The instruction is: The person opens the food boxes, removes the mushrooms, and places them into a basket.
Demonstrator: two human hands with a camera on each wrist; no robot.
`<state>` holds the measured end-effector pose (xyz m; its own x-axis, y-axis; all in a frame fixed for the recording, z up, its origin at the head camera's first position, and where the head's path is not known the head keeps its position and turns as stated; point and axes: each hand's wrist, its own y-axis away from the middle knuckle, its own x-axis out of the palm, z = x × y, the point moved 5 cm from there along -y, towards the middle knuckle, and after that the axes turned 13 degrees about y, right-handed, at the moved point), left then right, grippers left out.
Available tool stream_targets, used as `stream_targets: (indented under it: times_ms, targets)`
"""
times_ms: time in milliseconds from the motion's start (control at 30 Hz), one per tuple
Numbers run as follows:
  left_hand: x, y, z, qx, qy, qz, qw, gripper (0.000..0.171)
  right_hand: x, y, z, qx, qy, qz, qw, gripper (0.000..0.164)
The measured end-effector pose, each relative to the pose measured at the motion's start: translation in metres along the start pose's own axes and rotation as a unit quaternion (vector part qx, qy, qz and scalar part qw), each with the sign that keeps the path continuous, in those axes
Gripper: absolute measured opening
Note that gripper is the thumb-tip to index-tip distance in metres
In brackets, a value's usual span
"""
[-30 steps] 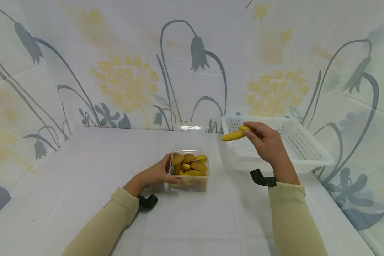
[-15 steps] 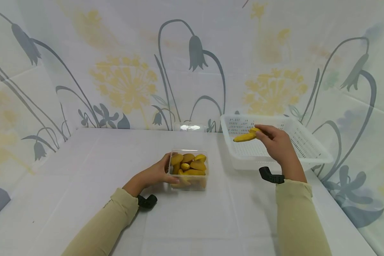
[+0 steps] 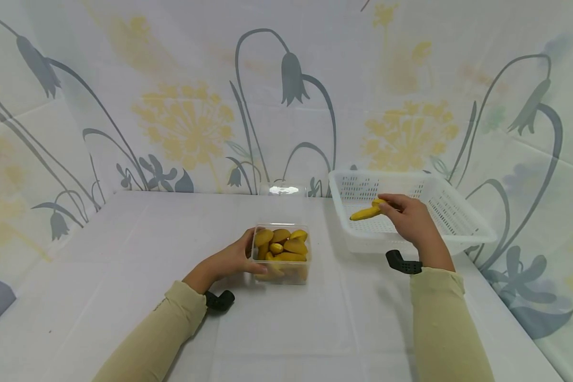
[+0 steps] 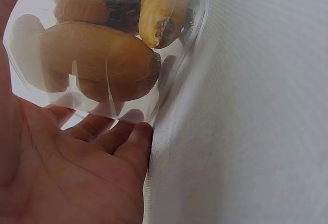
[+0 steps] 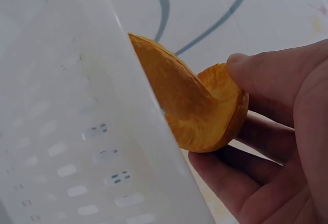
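Note:
In the head view my right hand [image 3: 413, 220] pinches a yellow mushroom [image 3: 365, 213] by its cap, low over the white basket [image 3: 463, 225]. The right wrist view shows the gilled underside of the mushroom [image 5: 205, 114] between thumb and fingers; the basket wall [image 5: 102, 147] hides the end of its tapering stem. My left hand [image 3: 229, 265] holds the left side of a clear plastic box [image 3: 309, 265] that contains several yellow-brown mushrooms [image 3: 296, 246]. Seen from the left wrist, fingers [image 4: 130, 142] lie against the box wall, with mushrooms [image 4: 100, 55] showing through it.
The box's clear lid [image 3: 283, 191] is folded back behind it, catching a glare. A white cloth covers the table [image 3: 286, 334]. Behind the basket and box rises a flower-printed curtain [image 3: 196, 63].
My right hand has carried the mushroom rightward to above the basket, then dipped slightly lower. The left hand and the box have stayed in place.

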<state>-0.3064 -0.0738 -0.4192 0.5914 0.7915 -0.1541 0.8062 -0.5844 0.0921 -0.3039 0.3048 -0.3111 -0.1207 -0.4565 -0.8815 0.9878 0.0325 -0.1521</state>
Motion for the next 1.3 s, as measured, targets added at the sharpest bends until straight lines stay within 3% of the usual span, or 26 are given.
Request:
stream_targets:
  times_ms: [267,667,1300]
  targets:
    - [0.001,0.0,0.0,-0.002,-0.004,0.001,1.0,0.111,0.007,-0.004,-0.003,0.007,0.034,0.015,0.999,0.052]
    - [0.001,-0.001,-0.001,-0.003,-0.002,0.002,1.0,0.111,0.012,-0.006,0.0,-0.019,0.081,0.033,0.996,0.047]
    - [0.001,0.002,-0.002,-0.009,-0.007,-0.005,0.9999,0.112,0.017,-0.007,0.003,-0.02,0.104,0.061,0.993,0.047]
